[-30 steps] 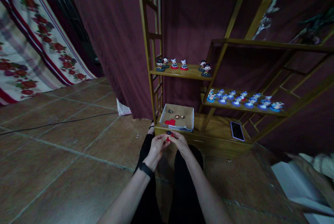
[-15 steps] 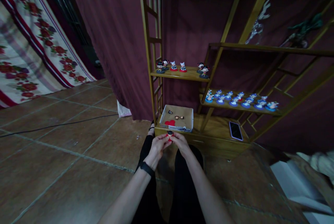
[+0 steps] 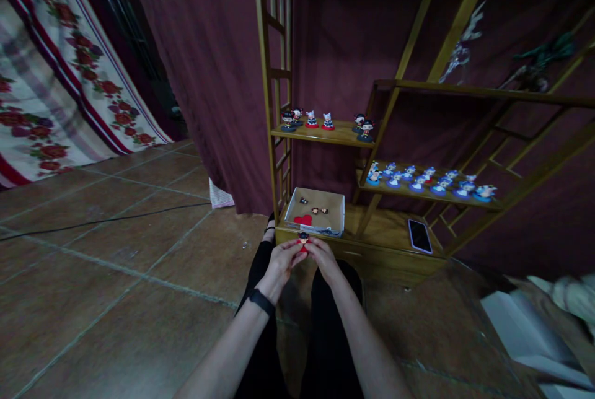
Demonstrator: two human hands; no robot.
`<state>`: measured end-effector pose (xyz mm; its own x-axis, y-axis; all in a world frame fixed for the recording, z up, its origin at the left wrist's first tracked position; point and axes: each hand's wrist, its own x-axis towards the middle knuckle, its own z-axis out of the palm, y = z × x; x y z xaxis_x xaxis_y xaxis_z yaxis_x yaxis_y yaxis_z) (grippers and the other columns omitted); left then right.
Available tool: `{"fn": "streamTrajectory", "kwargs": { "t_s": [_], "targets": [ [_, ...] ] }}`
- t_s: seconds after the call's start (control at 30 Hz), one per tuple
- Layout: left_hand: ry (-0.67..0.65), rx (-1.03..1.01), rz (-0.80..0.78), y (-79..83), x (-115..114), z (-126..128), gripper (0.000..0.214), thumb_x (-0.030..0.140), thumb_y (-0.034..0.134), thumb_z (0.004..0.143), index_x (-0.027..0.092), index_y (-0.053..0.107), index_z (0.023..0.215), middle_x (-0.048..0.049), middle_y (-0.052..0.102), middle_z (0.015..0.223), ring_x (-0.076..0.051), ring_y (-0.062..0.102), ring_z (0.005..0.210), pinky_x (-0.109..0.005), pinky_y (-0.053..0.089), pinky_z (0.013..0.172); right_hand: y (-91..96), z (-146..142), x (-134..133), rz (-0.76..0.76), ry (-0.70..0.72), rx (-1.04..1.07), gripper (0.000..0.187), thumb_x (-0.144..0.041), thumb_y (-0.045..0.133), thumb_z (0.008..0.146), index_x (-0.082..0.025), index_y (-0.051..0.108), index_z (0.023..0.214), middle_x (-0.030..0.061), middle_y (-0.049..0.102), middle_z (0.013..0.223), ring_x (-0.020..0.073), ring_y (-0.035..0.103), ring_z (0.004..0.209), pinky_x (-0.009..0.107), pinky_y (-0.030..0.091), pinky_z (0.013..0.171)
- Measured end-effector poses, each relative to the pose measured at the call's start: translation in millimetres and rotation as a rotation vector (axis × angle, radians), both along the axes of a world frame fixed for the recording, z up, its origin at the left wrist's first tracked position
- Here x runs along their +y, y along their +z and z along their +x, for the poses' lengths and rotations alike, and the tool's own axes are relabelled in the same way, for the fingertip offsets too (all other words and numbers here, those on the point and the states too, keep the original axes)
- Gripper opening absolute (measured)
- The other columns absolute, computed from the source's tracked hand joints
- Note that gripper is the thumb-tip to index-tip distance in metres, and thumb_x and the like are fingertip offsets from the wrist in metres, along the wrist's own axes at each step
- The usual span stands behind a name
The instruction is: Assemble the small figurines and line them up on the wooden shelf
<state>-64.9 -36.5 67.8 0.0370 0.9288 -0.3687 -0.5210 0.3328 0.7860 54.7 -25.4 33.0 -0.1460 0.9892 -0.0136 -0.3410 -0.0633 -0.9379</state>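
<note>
My left hand [image 3: 282,261] and my right hand [image 3: 322,256] meet in front of me, fingers pinched together round a small figurine with a dark head and red base [image 3: 304,241]. Just beyond them an open cardboard box [image 3: 337,210] sits on the lowest board of a wooden shelf unit [image 3: 390,232]. Inside the box lie a red piece [image 3: 303,220] and a few small dark parts [image 3: 316,208]. A black band is on my left wrist.
Small figurines stand on the upper shelf [image 3: 325,121], and a row of blue-based ones [image 3: 427,179] on the shelf to the right. A phone [image 3: 419,236] lies on the bottom board. A dark red curtain hangs behind. White objects [image 3: 525,337] lie at right. A cable [image 3: 93,220] crosses the tiled floor.
My hands keep hold of the figurine and barely move; it sits slightly more upright between the fingers. The view has shifted a little.
</note>
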Motion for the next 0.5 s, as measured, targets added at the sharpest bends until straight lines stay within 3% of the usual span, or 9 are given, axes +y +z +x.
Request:
{"fn": "streamTrajectory", "kwargs": {
  "t_s": [0.27, 0.5],
  "targets": [
    [0.018, 0.027, -0.006, -4.3, 1.7, -0.3, 0.011, 0.002, 0.062, 0.068, 0.008, 0.063, 0.077, -0.0079, 0.067, 0.068, -0.011, 0.063, 0.056, -0.018, 0.053, 0.054, 2.8, 0.3, -0.4, 0.009, 0.041, 0.069, 0.023, -0.032, 0.065, 0.064, -0.019, 0.066, 0.083, 0.0032, 0.068, 0.088, 0.0180, 0.061, 0.080, 0.031, 0.046, 0.074],
    [-0.052, -0.058, -0.035, -4.4, 7.1, -5.6, 0.014, 0.002, 0.063, 0.068, 0.009, 0.063, 0.080, -0.0075, 0.068, 0.071, -0.012, 0.065, 0.059, -0.021, 0.055, 0.059, 3.2, -1.4, 0.8, -0.021, 0.008, 0.040, 0.031, -0.035, 0.064, 0.065, -0.021, 0.064, 0.093, 0.0037, 0.067, 0.095, 0.0192, 0.060, 0.087, 0.030, 0.046, 0.075]
  ]
}}
